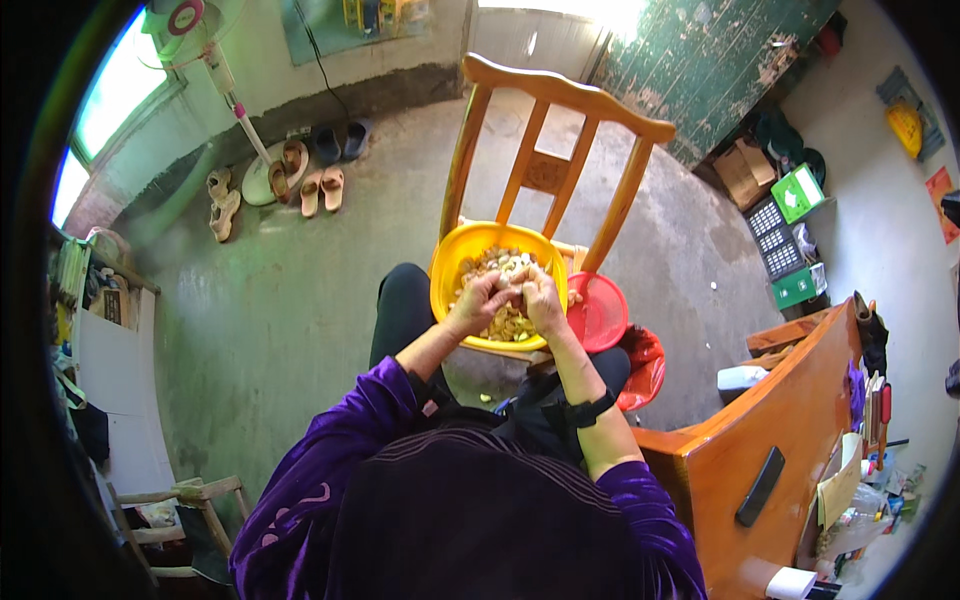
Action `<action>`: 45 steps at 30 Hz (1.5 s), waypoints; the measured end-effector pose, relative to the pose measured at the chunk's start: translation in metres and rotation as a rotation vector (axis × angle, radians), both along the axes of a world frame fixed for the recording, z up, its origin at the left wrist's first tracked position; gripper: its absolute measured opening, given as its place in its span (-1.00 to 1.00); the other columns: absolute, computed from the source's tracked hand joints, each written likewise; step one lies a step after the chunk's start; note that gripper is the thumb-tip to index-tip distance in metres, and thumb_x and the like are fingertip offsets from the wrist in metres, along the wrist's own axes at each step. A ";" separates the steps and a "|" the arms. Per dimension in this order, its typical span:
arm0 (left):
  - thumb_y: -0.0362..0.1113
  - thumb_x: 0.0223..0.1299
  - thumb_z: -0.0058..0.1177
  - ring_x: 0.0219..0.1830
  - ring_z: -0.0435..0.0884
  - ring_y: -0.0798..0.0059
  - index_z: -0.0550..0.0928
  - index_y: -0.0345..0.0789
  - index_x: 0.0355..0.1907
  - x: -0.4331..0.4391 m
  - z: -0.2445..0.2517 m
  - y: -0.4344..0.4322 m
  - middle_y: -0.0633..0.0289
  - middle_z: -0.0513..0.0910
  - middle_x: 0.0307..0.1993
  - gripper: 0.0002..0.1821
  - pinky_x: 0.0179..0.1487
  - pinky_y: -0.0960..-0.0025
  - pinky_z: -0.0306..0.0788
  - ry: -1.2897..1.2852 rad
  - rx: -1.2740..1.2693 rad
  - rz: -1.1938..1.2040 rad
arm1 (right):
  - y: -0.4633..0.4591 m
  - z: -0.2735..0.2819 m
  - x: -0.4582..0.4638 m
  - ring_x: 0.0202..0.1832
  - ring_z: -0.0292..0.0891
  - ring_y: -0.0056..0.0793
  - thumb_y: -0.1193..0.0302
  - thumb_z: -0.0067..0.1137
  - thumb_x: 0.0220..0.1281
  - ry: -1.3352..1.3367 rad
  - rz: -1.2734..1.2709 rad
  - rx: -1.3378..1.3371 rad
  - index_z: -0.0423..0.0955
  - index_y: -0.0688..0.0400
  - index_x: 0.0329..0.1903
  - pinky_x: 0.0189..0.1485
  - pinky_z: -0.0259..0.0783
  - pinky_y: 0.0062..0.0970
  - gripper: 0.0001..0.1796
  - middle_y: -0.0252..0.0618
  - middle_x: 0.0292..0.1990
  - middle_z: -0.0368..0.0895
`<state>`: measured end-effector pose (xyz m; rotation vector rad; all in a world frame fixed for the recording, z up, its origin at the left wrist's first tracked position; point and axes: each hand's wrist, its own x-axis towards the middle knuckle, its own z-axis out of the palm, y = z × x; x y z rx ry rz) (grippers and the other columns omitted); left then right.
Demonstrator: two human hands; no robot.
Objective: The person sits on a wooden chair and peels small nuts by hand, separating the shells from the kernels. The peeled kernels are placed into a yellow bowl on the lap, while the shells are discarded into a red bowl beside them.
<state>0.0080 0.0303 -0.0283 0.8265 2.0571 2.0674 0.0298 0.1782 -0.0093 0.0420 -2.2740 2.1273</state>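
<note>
My left hand (477, 304) and my right hand (541, 297) meet over a yellow plastic basin (445, 262). Their fingertips are pinched together around a small pale piece, mostly covered by the fingers. Inside the basin lie many small brown and whitish pieces (491, 260), perhaps nuts or cloves, with yellowish brown bits (508, 327) nearer to me. The basin rests on the seat of a wooden chair (566, 82), whose back faces me. Close to its right side sits a red plastic basket (604, 311), with a few pale pieces (574, 297) at its left edge.
A red plastic bag (643, 367) lines a container beside my right knee. To the right stands a wooden table (739, 472) with a black phone (760, 486) on it. Slippers (322, 191) and a standing fan (251, 139) are at the far left, a wooden stool (180, 495) near left.
</note>
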 end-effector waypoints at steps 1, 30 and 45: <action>-0.34 0.22 0.07 -0.49 0.41 0.72 0.49 -0.34 -0.38 0.000 0.002 0.000 0.38 0.54 -0.50 -0.87 -0.39 0.58 0.33 -0.059 0.006 -0.022 | 0.000 0.008 0.000 -0.71 0.18 -0.73 0.51 -0.29 0.09 -0.132 0.003 -0.145 0.42 0.18 -0.33 -0.68 0.14 -0.73 -0.78 -0.40 -0.62 0.39; -0.46 0.14 0.01 -0.29 0.49 0.28 0.53 -0.37 -0.20 -0.004 0.032 -0.003 0.12 0.49 -0.34 -0.84 -0.19 0.39 0.38 0.398 -0.309 0.078 | 0.002 0.003 0.010 -0.63 0.30 -0.80 0.55 0.07 0.20 -0.005 -0.040 -0.058 0.54 0.25 -0.26 -0.61 0.22 -0.76 -0.91 -0.45 -0.57 0.49; -0.13 0.30 -0.14 -0.42 0.48 0.61 0.51 -0.28 -0.24 -0.004 0.009 0.000 0.30 0.56 -0.40 -0.74 -0.35 0.55 0.38 -0.762 0.424 -0.206 | 0.013 0.002 0.013 -0.69 0.22 -0.58 0.36 -0.16 0.22 -0.472 0.014 -1.028 0.40 0.16 -0.31 -0.68 0.14 -0.64 -0.83 -0.24 -0.49 0.46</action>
